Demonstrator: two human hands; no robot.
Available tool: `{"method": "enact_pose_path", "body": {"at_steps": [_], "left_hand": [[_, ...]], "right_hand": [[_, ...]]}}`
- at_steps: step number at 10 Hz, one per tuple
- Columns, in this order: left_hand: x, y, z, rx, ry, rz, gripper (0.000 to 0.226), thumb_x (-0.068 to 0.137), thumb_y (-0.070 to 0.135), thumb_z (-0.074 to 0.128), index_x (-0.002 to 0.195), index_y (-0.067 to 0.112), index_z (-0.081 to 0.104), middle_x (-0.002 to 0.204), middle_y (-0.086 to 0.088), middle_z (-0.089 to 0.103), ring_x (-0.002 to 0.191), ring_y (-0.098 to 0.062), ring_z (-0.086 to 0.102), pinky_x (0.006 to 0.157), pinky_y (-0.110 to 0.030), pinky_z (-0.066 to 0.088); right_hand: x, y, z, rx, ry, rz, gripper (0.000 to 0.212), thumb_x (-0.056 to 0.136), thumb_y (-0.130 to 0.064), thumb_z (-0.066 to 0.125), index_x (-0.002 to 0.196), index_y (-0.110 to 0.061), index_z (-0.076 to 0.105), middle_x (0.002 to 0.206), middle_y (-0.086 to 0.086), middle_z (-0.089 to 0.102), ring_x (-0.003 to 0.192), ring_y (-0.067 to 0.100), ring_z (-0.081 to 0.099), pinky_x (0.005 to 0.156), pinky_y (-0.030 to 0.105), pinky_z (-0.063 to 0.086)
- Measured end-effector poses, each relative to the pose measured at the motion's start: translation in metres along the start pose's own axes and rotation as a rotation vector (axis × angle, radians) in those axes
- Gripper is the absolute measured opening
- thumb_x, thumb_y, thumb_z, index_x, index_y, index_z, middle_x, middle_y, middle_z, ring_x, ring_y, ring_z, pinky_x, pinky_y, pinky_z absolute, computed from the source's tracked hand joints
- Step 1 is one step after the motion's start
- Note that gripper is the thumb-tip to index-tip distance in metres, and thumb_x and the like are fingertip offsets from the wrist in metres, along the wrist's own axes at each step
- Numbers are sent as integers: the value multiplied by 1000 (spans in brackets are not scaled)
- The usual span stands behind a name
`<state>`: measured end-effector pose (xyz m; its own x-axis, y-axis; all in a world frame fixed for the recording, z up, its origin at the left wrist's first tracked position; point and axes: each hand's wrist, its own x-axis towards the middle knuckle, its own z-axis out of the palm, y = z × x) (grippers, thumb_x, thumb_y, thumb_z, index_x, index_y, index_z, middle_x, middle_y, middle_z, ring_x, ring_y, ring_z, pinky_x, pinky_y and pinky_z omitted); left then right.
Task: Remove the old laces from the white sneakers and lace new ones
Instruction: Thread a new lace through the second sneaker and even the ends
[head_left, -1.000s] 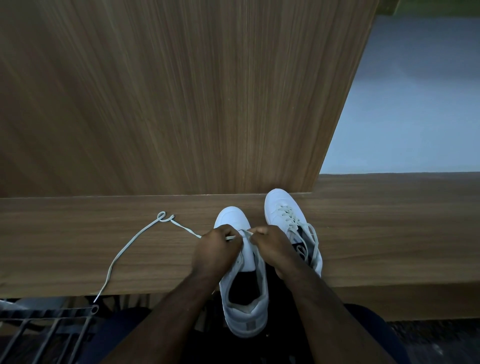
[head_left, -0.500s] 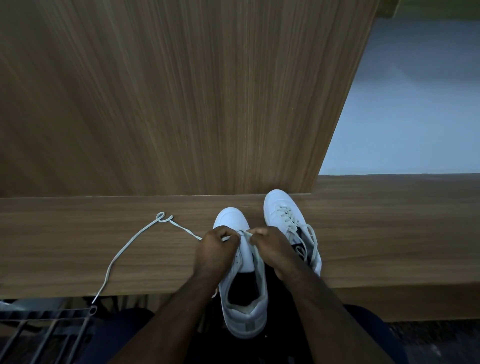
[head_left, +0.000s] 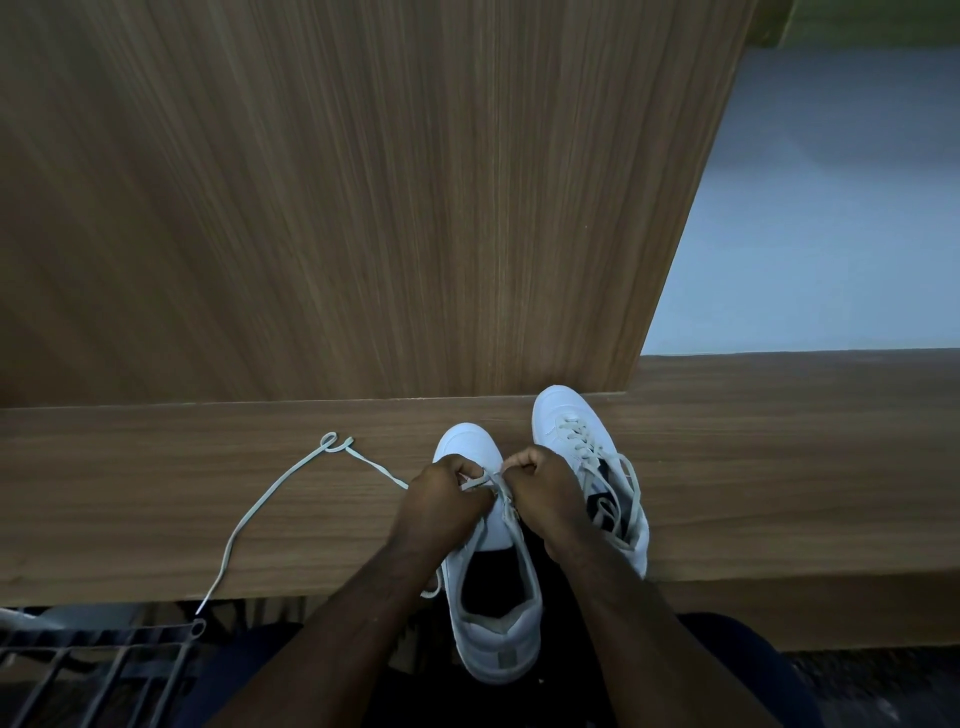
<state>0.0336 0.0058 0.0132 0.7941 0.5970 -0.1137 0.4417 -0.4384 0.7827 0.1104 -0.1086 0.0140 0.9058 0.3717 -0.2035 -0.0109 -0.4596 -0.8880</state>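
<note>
Two white sneakers lie toe-away on a wooden ledge (head_left: 779, 467). The nearer sneaker (head_left: 496, 618) hangs over the ledge's front edge with its tongue bare. My left hand (head_left: 444, 501) and my right hand (head_left: 543, 491) sit over its lower eyelets, each pinching part of a white lace (head_left: 270, 499). That lace trails left across the ledge, loops, and drops over the front edge. The second sneaker (head_left: 569, 415), to the right, is laced with loose ends. My hands hide the eyelets.
A tall wood-grain panel (head_left: 363, 208) rises right behind the ledge. A pale floor (head_left: 831, 234) shows at the upper right. A dark wire rack (head_left: 93, 670) sits at the lower left, below the ledge. My dark-trousered lap is under the nearer sneaker.
Both hands have stayed at the nearer sneaker's lower eyelets with only small finger movement. The trailing lace on the ledge keeps its shape.
</note>
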Motion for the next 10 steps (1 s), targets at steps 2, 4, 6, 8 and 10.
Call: {"method": "enact_pose_path", "body": {"at_steps": [2, 4, 6, 8, 10], "left_hand": [[-13, -8, -33, 38, -128, -30, 54, 66, 49, 77, 113, 32, 54, 85, 8, 64, 78, -6, 62, 64, -25, 43], [-23, -7, -48, 182, -173, 11, 89, 52, 75, 63, 129, 35, 48, 116, 8, 62, 103, -11, 60, 85, -30, 47], [-29, 14, -54, 124, -100, 87, 64, 63, 59, 71, 121, 41, 52, 83, 12, 65, 82, -6, 64, 79, -34, 54], [-21, 22, -69, -216, -60, 155, 40, 81, 11, 75, 116, 25, 61, 82, 3, 72, 72, 1, 64, 69, -14, 46], [-18, 24, -64, -170, -79, 232, 37, 83, 2, 67, 101, 34, 62, 96, 10, 69, 86, -6, 65, 75, -20, 49]], "right_hand": [[-10, -35, -38, 757, 248, 18, 12, 98, -8, 48, 92, -16, 55, 89, 8, 73, 87, 25, 72, 80, 39, 61], [-10, -45, -71, 125, 366, -355, 14, 101, -23, 50, 102, -24, 64, 83, -5, 65, 72, 12, 61, 67, 33, 50], [-14, -44, -43, -975, -206, -105, 36, 104, -27, 45, 131, -8, 58, 134, 11, 58, 125, 32, 55, 103, 40, 42], [-17, -62, -62, -660, 92, -211, 16, 97, -22, 47, 89, -16, 59, 84, 5, 62, 83, 28, 61, 69, 32, 44], [-15, -83, -82, -465, 288, -430, 20, 90, -17, 51, 80, -20, 68, 78, -5, 67, 71, 13, 62, 66, 30, 51]]}}
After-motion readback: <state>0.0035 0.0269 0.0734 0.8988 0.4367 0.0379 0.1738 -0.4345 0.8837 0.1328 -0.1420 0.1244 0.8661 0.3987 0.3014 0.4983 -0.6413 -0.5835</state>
